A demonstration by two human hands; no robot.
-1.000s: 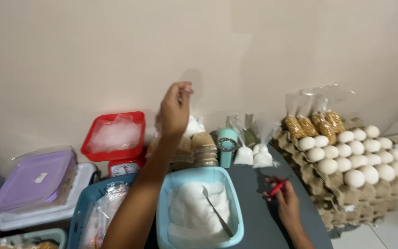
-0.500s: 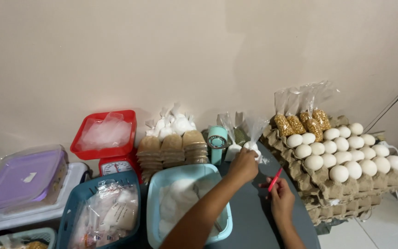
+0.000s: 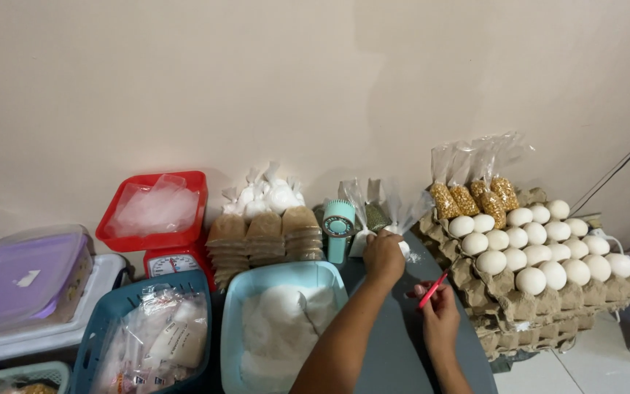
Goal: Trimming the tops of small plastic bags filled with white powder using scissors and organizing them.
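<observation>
Two hands in view, both mine. Left hand (image 3: 383, 257) is closed on a small clear bag of white powder (image 3: 401, 232) at the back of the dark surface (image 3: 395, 350) — the bag stands upright, its twisted top sticking up above my knuckles. Right hand (image 3: 437, 306) is near the surface's right edge, fingers pinched around a thin red tool (image 3: 433, 289); can't tell what kind, it's too small. The tool tips up and to the right, toward the egg trays (image 3: 541, 292).

Around them:
- Light blue tub (image 3: 257, 288) of white granules sits at the surface's front-left, just beside my left forearm, a scoop half buried in it.
- Teal handheld device (image 3: 338, 226) stands upright just left of the bag I hold, more small filled bags behind it.
- Stacked egg trays off the right edge, white eggs (image 3: 526, 248) on top, bags of yellow kernels (image 3: 475, 193) at the back of the stack.
- Left of the tub — a dark blue basket (image 3: 103, 321) of packets, a red scale (image 3: 156, 241) with a plastic sheet in its pan, brown packets (image 3: 264, 237) stacked by the wall, tied white bags (image 3: 264, 193) behind them.
- Far left: a lidded purple container (image 3: 20, 277).
</observation>
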